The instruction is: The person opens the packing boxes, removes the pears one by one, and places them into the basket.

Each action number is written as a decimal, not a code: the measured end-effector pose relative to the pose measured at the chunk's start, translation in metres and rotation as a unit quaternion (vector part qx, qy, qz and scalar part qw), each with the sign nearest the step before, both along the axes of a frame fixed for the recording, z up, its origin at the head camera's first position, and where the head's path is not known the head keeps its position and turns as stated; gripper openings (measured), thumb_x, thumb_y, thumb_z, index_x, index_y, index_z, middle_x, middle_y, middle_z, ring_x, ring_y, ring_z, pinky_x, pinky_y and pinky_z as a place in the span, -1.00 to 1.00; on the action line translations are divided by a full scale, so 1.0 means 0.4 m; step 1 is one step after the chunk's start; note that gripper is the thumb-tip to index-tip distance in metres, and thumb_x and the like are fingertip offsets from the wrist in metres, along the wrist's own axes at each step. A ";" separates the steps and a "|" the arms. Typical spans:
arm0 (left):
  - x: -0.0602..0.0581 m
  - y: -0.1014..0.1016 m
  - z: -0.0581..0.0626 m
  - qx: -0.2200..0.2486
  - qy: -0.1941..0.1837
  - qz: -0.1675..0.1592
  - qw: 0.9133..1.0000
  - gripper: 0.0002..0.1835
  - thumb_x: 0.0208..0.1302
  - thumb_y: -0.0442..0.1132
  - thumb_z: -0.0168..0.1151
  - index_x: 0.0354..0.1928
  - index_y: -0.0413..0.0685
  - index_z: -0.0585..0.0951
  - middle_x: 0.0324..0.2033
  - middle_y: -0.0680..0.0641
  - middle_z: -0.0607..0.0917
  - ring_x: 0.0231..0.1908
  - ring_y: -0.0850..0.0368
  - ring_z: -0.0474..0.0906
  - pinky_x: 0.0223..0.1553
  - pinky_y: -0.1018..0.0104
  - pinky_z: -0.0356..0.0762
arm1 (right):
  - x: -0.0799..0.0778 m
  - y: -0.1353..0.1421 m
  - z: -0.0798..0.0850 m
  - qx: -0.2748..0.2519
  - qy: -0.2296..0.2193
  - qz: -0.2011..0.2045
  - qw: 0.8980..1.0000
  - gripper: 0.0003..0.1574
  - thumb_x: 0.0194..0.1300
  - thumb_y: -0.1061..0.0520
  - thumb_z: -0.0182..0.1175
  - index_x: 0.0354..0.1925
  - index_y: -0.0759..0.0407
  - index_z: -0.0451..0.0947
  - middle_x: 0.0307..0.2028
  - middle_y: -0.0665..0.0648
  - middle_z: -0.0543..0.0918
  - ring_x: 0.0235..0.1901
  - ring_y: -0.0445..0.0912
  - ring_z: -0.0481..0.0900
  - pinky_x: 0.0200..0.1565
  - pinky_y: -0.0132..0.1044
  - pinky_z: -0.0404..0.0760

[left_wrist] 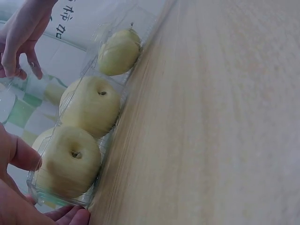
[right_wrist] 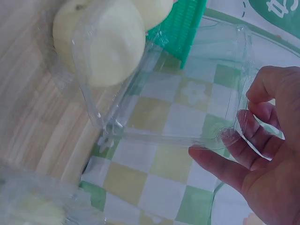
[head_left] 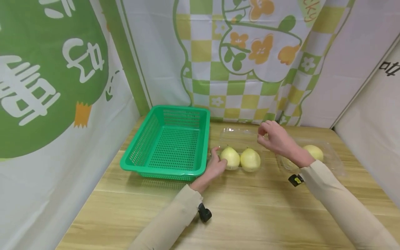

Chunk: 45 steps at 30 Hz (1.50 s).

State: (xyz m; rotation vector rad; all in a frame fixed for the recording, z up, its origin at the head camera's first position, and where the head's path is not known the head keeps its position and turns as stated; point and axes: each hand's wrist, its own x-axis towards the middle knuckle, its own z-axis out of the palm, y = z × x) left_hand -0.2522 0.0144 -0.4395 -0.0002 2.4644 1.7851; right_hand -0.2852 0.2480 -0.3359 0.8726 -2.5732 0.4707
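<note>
Two pale yellow pears, one on the left [head_left: 230, 158] and one on the right [head_left: 250, 160], sit side by side in a clear plastic clamshell box. Its hinged lid [right_wrist: 159, 139] stands raised at the back. My left hand [head_left: 215, 166] grips the left end of the box, thumb at the rim by the nearer pear [left_wrist: 70, 164] and fingertips low by the tabletop. At the lid's corner, my right hand [head_left: 276, 139] holds the thin plastic edge between thumb and curled fingers, best seen in the right wrist view.
Left of the box stands a green slotted basket [head_left: 204, 139] with nothing in it. To the right, partly behind my right forearm, another clear plastic box [head_left: 332, 163] holds a pear [head_left: 313, 152]. A patterned curtain [head_left: 203, 80] hangs behind the wooden table [head_left: 243, 215].
</note>
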 end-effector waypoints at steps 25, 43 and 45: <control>-0.009 -0.008 -0.013 0.018 0.026 -0.016 0.999 -0.28 0.15 -0.40 -0.09 0.43 -0.20 0.13 0.17 -0.43 0.46 0.20 -0.17 0.33 0.28 -0.10 0.29 | -0.111 0.007 0.040 -0.039 -0.012 -0.037 0.999 -0.92 0.28 0.31 0.16 -0.30 0.31 0.59 -0.29 0.29 0.67 -0.24 0.12 0.61 -0.16 0.01 0.64; -0.010 -0.010 -0.007 0.023 0.017 -0.012 1.000 -0.27 0.15 -0.38 -0.01 0.43 -0.18 0.13 0.05 -0.38 0.52 0.03 -0.12 0.41 0.05 0.02 0.43 | -0.192 0.013 0.041 -0.044 -0.057 -0.074 0.995 -0.74 0.35 0.26 0.05 -0.11 0.39 0.58 -0.16 0.37 0.65 -0.14 0.18 0.60 -0.05 0.08 0.58; -0.011 -0.009 -0.009 0.023 0.013 -0.011 1.000 -0.27 0.16 -0.38 -0.01 0.43 -0.18 0.12 0.06 -0.38 0.52 0.03 -0.12 0.41 0.05 0.03 0.43 | -0.204 0.015 0.035 -0.046 -0.055 -0.076 0.995 -0.73 0.33 0.27 0.04 -0.09 0.41 0.58 -0.16 0.38 0.66 -0.14 0.19 0.60 -0.05 0.09 0.58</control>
